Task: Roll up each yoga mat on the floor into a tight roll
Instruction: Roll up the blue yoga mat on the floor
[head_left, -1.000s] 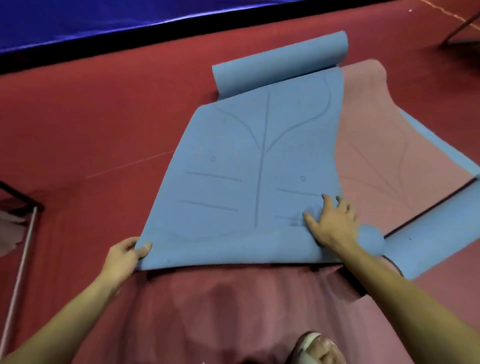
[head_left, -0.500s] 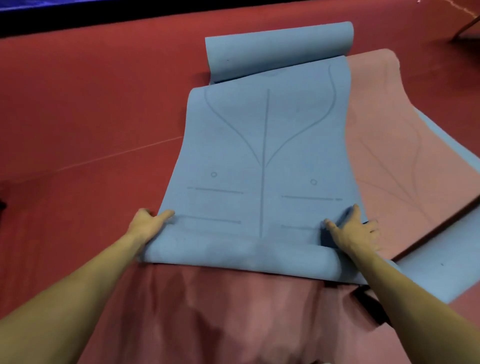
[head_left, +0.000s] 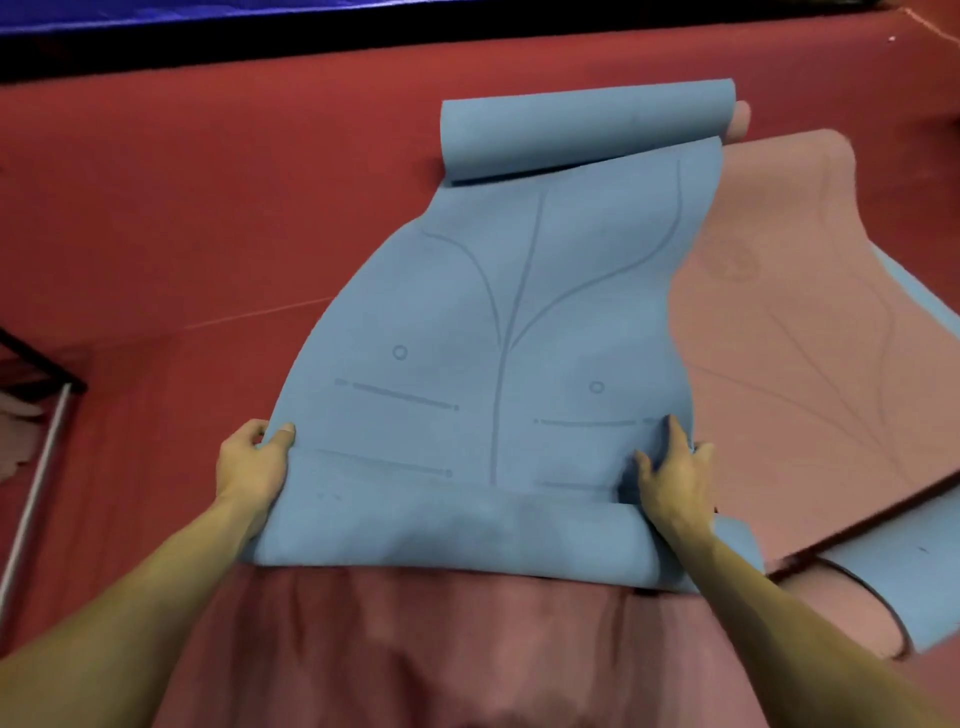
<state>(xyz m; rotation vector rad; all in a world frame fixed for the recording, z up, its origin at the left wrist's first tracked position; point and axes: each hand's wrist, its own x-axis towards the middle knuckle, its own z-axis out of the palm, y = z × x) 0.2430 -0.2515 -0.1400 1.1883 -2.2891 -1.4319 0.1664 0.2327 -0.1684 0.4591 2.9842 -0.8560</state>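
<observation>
Head view: left hand (head_left: 253, 467) pinches the blue mat's (head_left: 498, 332) edge, right hand's (head_left: 675, 478) spread fingers (head_left: 674, 434) press its roll.

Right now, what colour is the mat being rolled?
Blue mat with darker line markings, head view.
</observation>
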